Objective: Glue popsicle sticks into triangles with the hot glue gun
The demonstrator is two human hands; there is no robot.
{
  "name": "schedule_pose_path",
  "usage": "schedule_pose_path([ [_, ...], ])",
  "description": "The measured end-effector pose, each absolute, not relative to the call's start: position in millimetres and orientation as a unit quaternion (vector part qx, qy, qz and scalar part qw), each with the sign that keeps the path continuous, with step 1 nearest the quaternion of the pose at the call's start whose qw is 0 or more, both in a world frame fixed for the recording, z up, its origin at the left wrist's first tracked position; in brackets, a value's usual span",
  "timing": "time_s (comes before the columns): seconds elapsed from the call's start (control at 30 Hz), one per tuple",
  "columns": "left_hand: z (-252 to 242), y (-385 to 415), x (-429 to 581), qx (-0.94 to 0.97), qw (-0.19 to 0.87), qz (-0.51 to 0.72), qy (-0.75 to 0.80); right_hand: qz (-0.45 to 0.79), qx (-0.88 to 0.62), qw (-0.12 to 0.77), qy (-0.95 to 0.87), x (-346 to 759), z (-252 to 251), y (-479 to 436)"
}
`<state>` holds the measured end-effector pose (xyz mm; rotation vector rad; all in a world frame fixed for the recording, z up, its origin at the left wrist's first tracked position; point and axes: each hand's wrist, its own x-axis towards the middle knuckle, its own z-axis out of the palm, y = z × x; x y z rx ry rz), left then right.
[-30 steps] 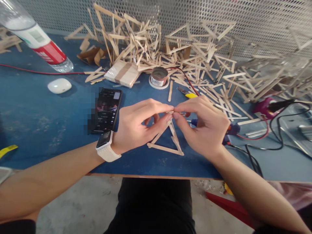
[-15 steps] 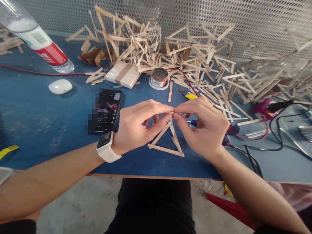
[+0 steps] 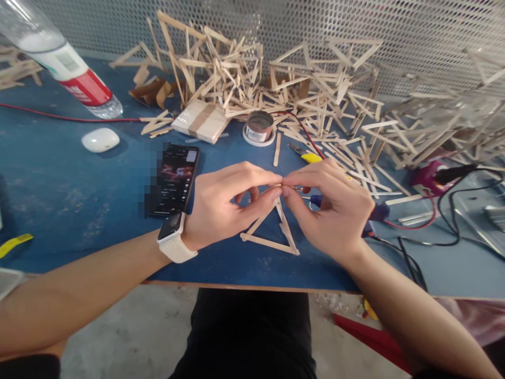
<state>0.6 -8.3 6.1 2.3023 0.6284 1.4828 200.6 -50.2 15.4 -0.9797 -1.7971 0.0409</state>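
A small triangle of wooden craft sticks (image 3: 271, 236) stands tilted on the blue table (image 3: 71, 189), its base resting on the surface and its top raised. My left hand (image 3: 221, 202), with a white watch on the wrist, pinches the top joint from the left. My right hand (image 3: 333, 208) pinches the same joint from the right. The fingertips of both hands meet at the apex and hide the joint itself.
A black phone (image 3: 175, 179) lies left of my hands. A small tin (image 3: 258, 126), a wrapped stick bundle (image 3: 201, 121) and heaps of stick frames (image 3: 315, 89) fill the back. A bottle (image 3: 67, 66), a white case (image 3: 100, 139), a glue gun (image 3: 434, 173) and cables (image 3: 410, 252) lie around.
Both hands keep the same pinch on the triangle's top. The view has shifted very slightly; nothing else has moved.
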Motion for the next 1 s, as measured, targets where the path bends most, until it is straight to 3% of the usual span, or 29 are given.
schedule_pose_path([
  [1.0, 8.1, -10.0, 0.6, 0.811, 0.18, 0.519, 0.201, 0.019, -0.403, 0.524, -0.75, 200.8, 16.7, -52.0],
])
